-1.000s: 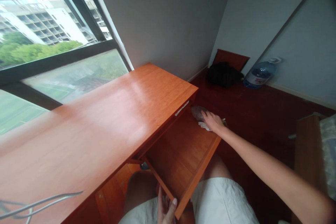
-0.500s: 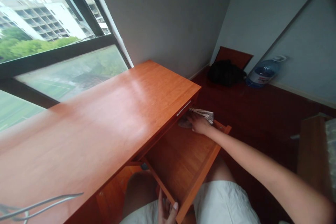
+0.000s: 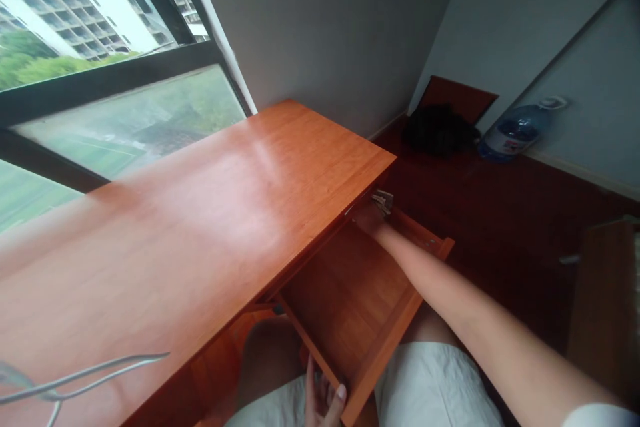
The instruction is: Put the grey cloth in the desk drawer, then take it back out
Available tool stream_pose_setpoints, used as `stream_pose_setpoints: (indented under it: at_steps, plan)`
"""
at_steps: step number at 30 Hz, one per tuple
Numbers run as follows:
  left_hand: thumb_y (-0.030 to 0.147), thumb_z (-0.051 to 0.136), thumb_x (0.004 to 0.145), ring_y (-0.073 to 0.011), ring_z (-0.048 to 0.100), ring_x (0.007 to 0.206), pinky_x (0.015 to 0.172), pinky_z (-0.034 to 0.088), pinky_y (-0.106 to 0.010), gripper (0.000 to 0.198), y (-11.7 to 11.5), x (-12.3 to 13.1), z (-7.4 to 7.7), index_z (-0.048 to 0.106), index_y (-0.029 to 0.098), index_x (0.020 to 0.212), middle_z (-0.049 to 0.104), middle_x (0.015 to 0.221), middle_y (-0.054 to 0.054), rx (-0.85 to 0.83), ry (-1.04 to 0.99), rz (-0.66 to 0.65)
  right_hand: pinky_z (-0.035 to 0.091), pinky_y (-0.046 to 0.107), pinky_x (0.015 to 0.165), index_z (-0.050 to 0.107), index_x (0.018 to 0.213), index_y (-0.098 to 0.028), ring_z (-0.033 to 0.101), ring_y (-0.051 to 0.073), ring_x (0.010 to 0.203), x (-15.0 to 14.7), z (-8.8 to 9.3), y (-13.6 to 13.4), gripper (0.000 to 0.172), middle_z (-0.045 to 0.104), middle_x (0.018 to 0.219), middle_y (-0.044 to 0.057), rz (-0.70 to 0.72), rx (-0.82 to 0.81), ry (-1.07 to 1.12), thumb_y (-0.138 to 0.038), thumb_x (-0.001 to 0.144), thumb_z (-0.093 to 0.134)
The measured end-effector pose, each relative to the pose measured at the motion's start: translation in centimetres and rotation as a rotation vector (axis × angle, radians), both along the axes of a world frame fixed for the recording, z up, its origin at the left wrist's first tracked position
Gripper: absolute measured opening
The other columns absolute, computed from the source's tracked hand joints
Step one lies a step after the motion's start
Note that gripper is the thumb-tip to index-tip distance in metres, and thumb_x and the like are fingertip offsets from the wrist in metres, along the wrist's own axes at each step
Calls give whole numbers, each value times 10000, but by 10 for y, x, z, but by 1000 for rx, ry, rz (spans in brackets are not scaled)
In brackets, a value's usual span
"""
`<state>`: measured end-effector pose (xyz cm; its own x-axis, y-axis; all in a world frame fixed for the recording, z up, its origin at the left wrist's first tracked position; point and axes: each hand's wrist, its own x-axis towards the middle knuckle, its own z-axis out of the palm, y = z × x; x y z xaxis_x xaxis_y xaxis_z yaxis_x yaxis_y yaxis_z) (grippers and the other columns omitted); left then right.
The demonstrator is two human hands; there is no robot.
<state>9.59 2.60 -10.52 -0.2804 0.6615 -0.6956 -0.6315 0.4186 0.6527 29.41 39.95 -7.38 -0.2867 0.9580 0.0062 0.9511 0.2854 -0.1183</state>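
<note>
A reddish-brown wooden drawer point(image 3: 345, 287) is pulled out from under the desk point(image 3: 240, 213), above my lap. My left hand point(image 3: 325, 397) grips its near left corner, thumb at the side's top edge and fingers beneath. My right hand point(image 3: 370, 219) reaches to the drawer's back right, partly under the desk edge; its fingers are hidden in shadow. Right beside that hand, a light bundle of what look like folded papers point(image 3: 383, 200) sticks out, partly covered. Whether my fingers are round it I cannot tell.
Twisted grey metal wire or thin rods point(image 3: 85, 377) reach over the desk at lower left. A window point(image 3: 150, 113) stands along the desk's far side. On the floor lie a black bag-like heap point(image 3: 440, 130) and a large blue water bottle point(image 3: 517, 130). At right is a wooden furniture edge point(image 3: 600, 293).
My right hand has moved deeper under the desk edge, and the paper bundle has shifted inward with it. My left hand stays on the drawer corner. The view has tilted slightly.
</note>
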Motion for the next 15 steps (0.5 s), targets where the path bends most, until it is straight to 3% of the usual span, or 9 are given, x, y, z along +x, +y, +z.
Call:
stream_pose_setpoints:
  at_steps: [4, 8, 12, 15]
  plan:
    - [404, 870, 553, -294, 619, 1186, 969, 501, -342, 1075, 3, -2, 6, 344, 324, 1487, 686, 1199, -95, 13, 3, -13, 412, 430, 1041, 559, 1310, -133, 536, 315, 1235, 32, 12, -49, 431, 608, 1283, 205, 52, 3, -109, -134, 889, 470]
    - [372, 869, 562, -318, 589, 1233, 997, 497, -386, 1046, 7, -3, 10, 360, 325, 1474, 672, 1206, -109, 7, -17, -20, 495, 409, 891, 603, 1220, -154, 619, 310, 1084, 72, 29, -104, 406, 661, 1154, 192, 59, -42, -189, -75, 838, 490]
    - [380, 878, 544, -329, 577, 1244, 1028, 477, -404, 1054, 8, -3, 11, 374, 312, 1468, 661, 1218, -113, 5, -20, -25, 497, 367, 673, 550, 1261, -219, 676, 278, 831, 113, 61, -122, 406, 686, 1131, 136, -159, -101, -148, -179, 870, 449]
    - [401, 865, 563, -310, 563, 1258, 997, 489, -361, 1037, 9, -3, 12, 372, 312, 1471, 656, 1244, -101, 16, -10, -35, 472, 358, 694, 505, 1312, -240, 670, 289, 872, 145, 93, -108, 432, 694, 1129, 119, -364, -33, 18, -277, 889, 428]
